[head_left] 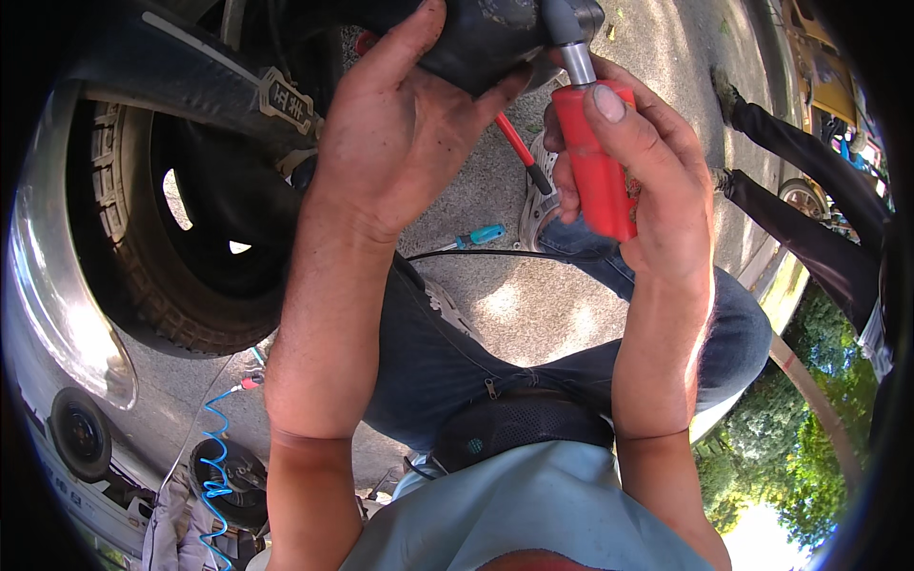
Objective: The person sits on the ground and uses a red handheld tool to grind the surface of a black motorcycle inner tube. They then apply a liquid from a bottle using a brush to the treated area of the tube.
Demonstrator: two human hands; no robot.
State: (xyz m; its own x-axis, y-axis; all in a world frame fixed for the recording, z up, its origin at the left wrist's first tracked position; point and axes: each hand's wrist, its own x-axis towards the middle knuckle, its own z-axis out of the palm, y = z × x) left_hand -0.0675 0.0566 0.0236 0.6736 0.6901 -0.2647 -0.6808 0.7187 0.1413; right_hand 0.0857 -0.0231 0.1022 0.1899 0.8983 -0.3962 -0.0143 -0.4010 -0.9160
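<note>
My right hand (657,171) is closed around the thick red body of a tool (590,162), thumb laid along its near side. A shiny metal neck runs up from the grip to a grey head against a black rounded part (486,43). My left hand (400,124), palm up and smudged dark, cups that black part from below. Its thumb lies along the near left side and most fingers are hidden behind the part. Between my hands, farther down, is a thin red rod with a black end (524,147).
On the pavement lies a screwdriver with a blue handle (484,236), beside a black cable (514,253). A vehicle tyre (143,247) stands close left. A blue coiled hose (217,466) hangs lower left. Another person's dark-trousered legs (809,209) are at right.
</note>
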